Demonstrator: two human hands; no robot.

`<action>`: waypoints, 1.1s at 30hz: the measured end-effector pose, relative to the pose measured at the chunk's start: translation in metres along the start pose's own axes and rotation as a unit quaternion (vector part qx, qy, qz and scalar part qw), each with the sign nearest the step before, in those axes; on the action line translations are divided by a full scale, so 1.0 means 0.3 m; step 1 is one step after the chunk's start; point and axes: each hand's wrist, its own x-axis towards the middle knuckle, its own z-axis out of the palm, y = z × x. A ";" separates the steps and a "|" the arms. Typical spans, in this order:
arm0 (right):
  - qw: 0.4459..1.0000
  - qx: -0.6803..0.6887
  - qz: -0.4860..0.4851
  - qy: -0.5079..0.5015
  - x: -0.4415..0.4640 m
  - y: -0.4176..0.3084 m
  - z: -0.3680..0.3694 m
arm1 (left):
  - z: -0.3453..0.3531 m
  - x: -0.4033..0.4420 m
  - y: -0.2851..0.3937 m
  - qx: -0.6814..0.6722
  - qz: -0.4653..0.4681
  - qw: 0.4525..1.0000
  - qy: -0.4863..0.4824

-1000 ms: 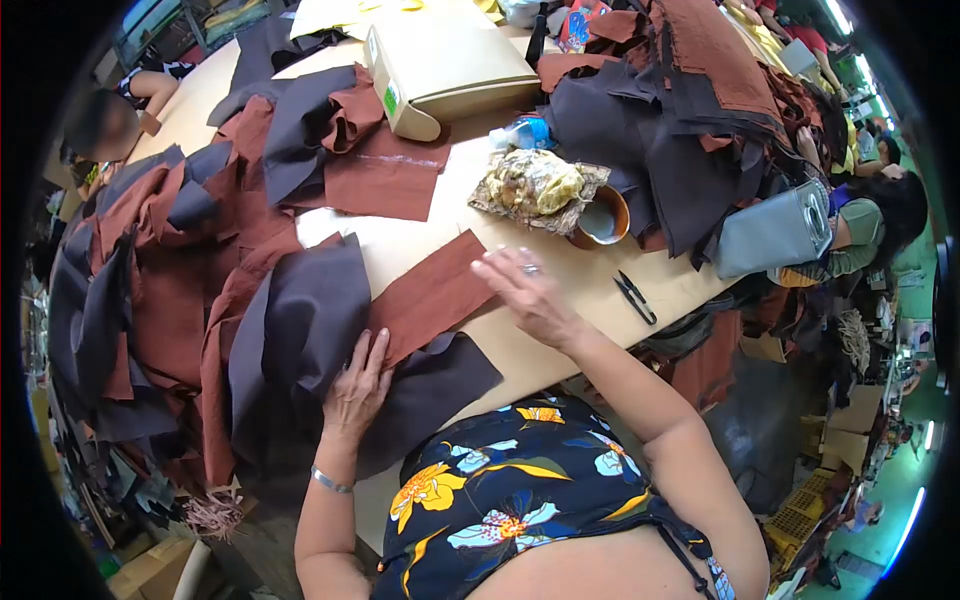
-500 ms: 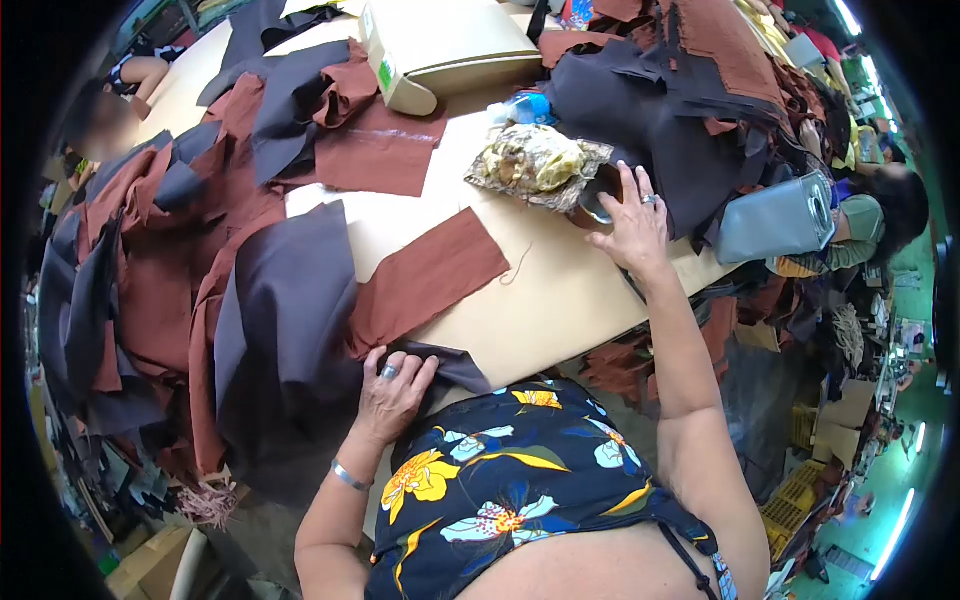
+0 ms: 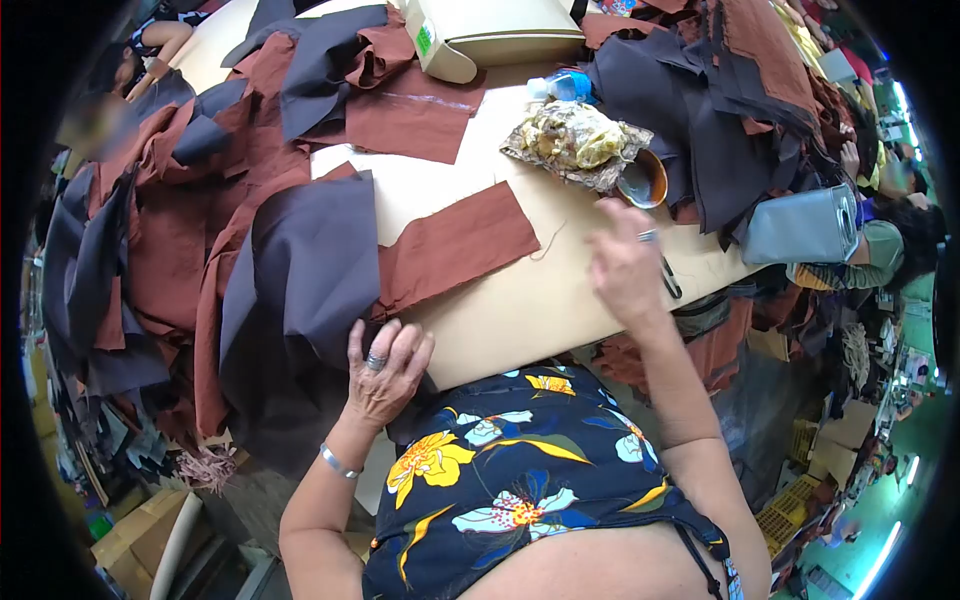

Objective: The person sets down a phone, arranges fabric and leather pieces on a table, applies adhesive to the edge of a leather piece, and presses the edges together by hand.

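Observation:
My left hand (image 3: 387,370) has curled fingers on the edge of the dark fabric (image 3: 300,270) at the table's near side. A reddish-brown fabric strip (image 3: 460,245) lies flat just beyond it. My right hand (image 3: 627,262), blurred by motion, is over the table's right part, below a small brown bowl (image 3: 655,180). Whether it holds anything is too smeared to tell. Beside the bowl, a pale yellow lumpy mass (image 3: 580,138) rests on a crumpled brown sheet. Black thread snips (image 3: 671,280) lie partly hidden behind my right hand.
Heaped brown and dark fabric (image 3: 160,230) covers the table's left side, with another pile (image 3: 690,110) at the right. A cardboard box (image 3: 500,35) and blue bottle (image 3: 568,87) stand at the back. A grey folded bundle (image 3: 800,225) is near a person (image 3: 885,250) at the right.
My right hand moved from the strip to the bowl, then back toward me. My left hand shifted to the near edge, and the dark fabric there drew back, baring more tabletop.

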 end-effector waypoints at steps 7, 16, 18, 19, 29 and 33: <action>0.964 0.262 0.045 -0.021 -0.030 -0.171 0.209 | 0.043 0.072 -0.080 0.021 -0.090 0.996 -0.017; 0.976 0.213 0.045 0.030 -0.034 -0.188 0.230 | 0.070 0.063 -0.188 0.058 0.083 0.995 -0.019; 0.959 0.270 0.079 0.037 -0.037 -0.188 0.244 | 0.095 0.027 -0.172 0.066 0.095 0.991 -0.063; 0.957 0.271 0.092 0.046 -0.038 -0.183 0.239 | 0.096 0.028 -0.171 0.066 0.095 0.992 -0.057; 0.994 -0.039 0.095 -0.021 -0.052 -0.231 0.250 | 0.091 0.029 -0.177 -0.001 0.087 0.994 -0.059; 0.975 -0.195 0.084 -0.070 -0.055 -0.280 0.261 | 0.080 0.020 -0.199 -0.061 0.112 0.991 -0.047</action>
